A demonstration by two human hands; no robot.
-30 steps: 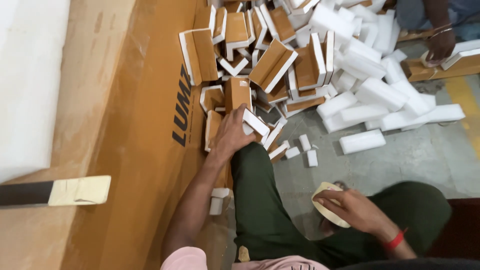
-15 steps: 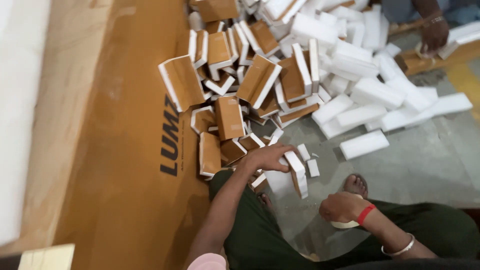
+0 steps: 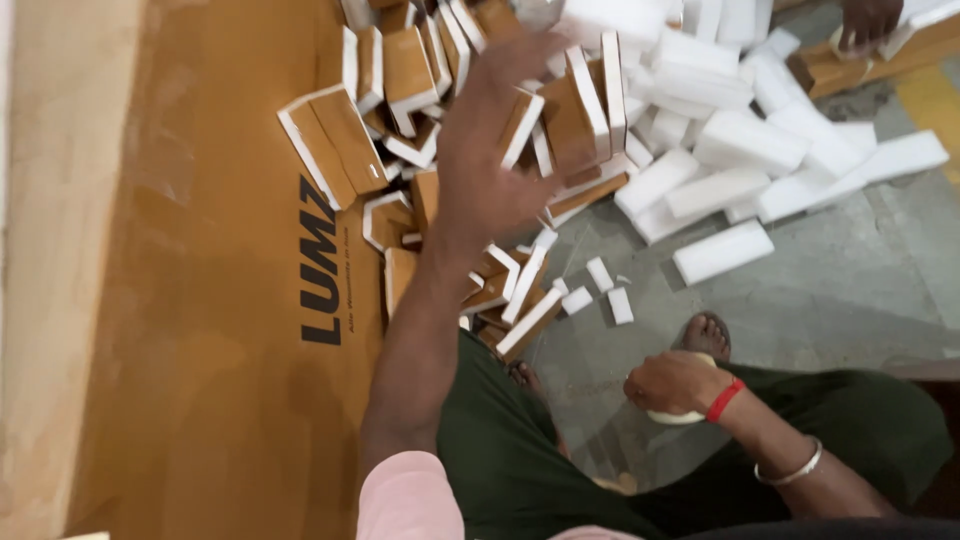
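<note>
Nearest to me, at the lower right of the frame, my right hand rests by my knee, closed around a pale roll of tape that peeks out under the fingers; a red band and a metal bangle sit on that wrist. My bare foot shows just above it on the grey floor.

Further out, in the middle of the frame, my left hand is stretched forward with the fingers spread open and holding nothing; it is blurred, so I cannot tell whether it touches anything beneath it. It hovers over the heap of brown-and-white cardboard pieces, which spreads from just past my knee up to the top edge of the frame. The pieces lie every way, but the nearest white-edged strips, just below my wrist, run with their long axis slanting from lower left to upper right. The heap lies straight ahead of the left hand and well apart from the right, so the left is plainly the nearer one.

The heap sits partly on a big brown cardboard sheet filling the left side. To the upper right lie white foam blocks, and at the far top right corner another person's hand rests on a wooden piece.
</note>
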